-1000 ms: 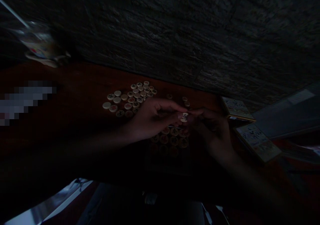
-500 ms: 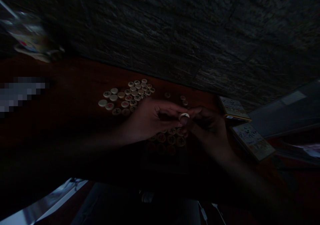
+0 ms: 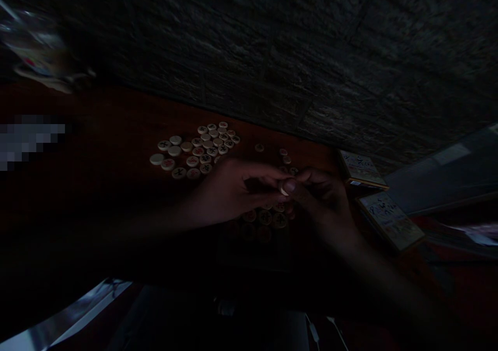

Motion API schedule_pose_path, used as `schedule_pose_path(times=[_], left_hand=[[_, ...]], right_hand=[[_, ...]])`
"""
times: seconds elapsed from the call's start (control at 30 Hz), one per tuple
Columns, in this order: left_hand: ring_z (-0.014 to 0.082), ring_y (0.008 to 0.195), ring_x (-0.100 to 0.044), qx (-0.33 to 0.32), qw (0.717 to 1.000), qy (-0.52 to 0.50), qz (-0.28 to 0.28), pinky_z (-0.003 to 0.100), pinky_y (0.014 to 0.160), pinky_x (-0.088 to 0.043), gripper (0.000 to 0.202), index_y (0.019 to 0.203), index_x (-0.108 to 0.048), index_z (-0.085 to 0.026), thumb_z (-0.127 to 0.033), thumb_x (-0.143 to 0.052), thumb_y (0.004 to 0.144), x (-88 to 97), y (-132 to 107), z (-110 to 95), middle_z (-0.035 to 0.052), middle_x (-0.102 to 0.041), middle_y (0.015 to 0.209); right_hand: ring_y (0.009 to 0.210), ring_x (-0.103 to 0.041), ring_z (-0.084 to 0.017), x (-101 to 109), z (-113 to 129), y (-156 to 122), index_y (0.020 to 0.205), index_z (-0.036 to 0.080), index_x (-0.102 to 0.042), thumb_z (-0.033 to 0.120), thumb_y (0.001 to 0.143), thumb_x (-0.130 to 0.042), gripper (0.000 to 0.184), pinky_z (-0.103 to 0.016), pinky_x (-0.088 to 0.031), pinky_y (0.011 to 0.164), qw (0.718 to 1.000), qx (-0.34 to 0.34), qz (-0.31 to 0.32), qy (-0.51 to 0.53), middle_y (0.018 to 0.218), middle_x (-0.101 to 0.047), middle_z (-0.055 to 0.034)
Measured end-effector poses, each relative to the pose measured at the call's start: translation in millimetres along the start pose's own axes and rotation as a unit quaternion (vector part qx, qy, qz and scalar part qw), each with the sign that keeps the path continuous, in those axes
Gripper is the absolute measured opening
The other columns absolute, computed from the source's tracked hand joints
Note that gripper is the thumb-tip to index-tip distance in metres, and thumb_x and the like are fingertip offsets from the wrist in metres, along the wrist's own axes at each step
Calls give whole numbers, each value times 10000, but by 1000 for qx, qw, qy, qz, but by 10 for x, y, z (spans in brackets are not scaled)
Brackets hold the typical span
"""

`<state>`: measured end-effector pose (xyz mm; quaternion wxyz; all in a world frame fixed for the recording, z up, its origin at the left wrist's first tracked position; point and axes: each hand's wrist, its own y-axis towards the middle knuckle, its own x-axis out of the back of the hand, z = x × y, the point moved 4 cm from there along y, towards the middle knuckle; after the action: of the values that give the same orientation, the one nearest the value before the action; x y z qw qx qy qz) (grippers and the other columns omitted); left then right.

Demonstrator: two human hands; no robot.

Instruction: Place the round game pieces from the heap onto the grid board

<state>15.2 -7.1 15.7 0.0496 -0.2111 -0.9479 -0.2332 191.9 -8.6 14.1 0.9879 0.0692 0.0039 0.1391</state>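
Note:
In dim light my left hand [image 3: 233,190] and my right hand [image 3: 322,198] meet fingertip to fingertip over a dark red table [image 3: 116,133]. Both pinch one pale round game disc [image 3: 284,189], held on edge between them. Beneath the hands lies a cluster of similar discs [image 3: 266,217], partly hidden by my fingers. A larger heap of pale discs with black or red marks [image 3: 198,148] lies on the table behind my left hand. A few single discs [image 3: 285,156] lie just beyond my right hand.
Two flat printed boxes [image 3: 360,168] [image 3: 391,221] lie to the right of my right hand. A dark stone-textured wall [image 3: 311,55] runs behind the table. A pale blurred object [image 3: 42,60] stands at the far left. Light shapes [image 3: 78,314] show below the table edge.
The disc has turned from showing its marked face to edge-on between the fingertips. Both hands stay joined in the same spot; the view has shifted slightly.

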Motion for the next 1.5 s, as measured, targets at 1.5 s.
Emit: schedule_pose_path(times=[1.5], left_hand=[[186,954,-803,3,1000,-16,-6,257,846,-655,346,1208,-789,-194,-242,-851,870,32,48,-11,69,-837,1091]], right_hand=[[533,-707,-111,-18,16,11,907,200,-754,310,815,-888,197,-198,-597,504,1000,-4,-6,30,720,-782,8]])
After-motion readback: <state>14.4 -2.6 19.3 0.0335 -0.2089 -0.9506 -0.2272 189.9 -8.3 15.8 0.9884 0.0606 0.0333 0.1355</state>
